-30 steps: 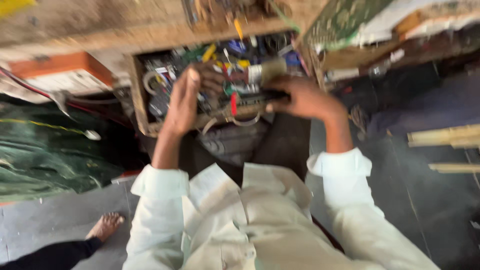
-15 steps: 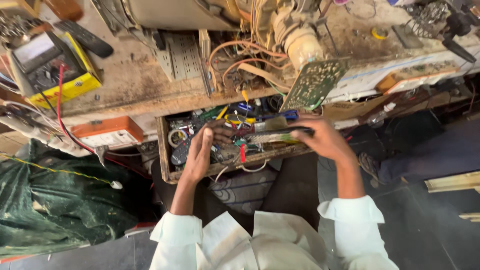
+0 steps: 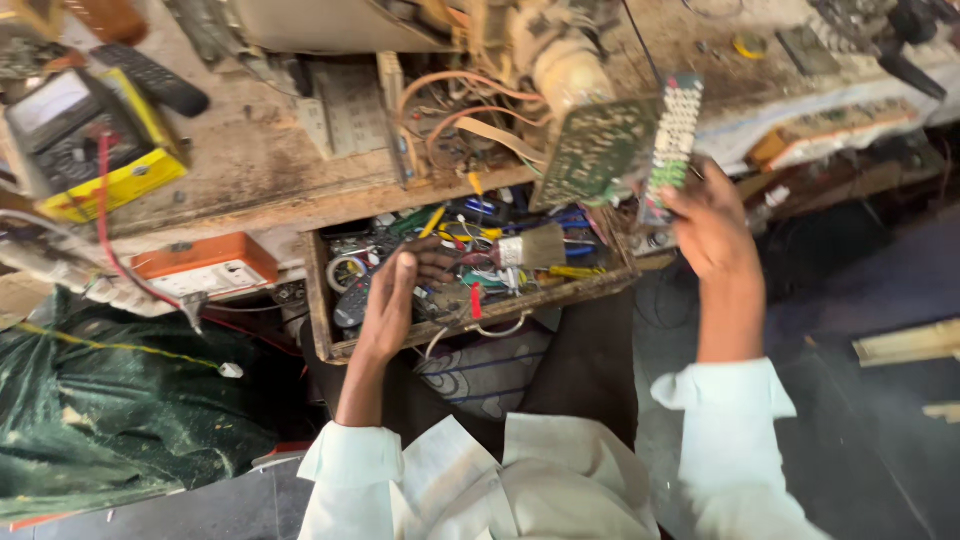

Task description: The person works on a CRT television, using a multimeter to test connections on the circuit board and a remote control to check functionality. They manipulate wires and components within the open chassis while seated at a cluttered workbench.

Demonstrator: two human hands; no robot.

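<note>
Right hand (image 3: 712, 222): raised beside the workbench edge, fingers closed around the lower end of a remote control (image 3: 671, 145) that stands nearly upright, button side toward the camera.
Left hand (image 3: 392, 300): down in the open wooden drawer (image 3: 322, 300), palm flat and fingers loosely spread over the clutter; I cannot tell whether it grips anything.
Where the remote is: above the drawer's right corner, just beside a green circuit board (image 3: 597, 150) that leans off the bench.
How it should handle: probably light and stiff, a slim plastic bar; the smooth shell could slip, so a hold across the narrow sides near the bottom looks soundest, clear of the buttons.
Drawer contents: tangled coloured wires, a small brush (image 3: 535, 247), a dark round-ended remote (image 3: 352, 303) near the left hand.
Bench: a yellow multimeter (image 3: 75, 140) with a red lead, a black remote (image 3: 153, 80), an orange-topped box (image 3: 205, 265) below.
Hard to make out: the right fingertips are hidden behind the remote; the picture is motion-blurred; the small parts under the left palm cannot be told apart.
</note>
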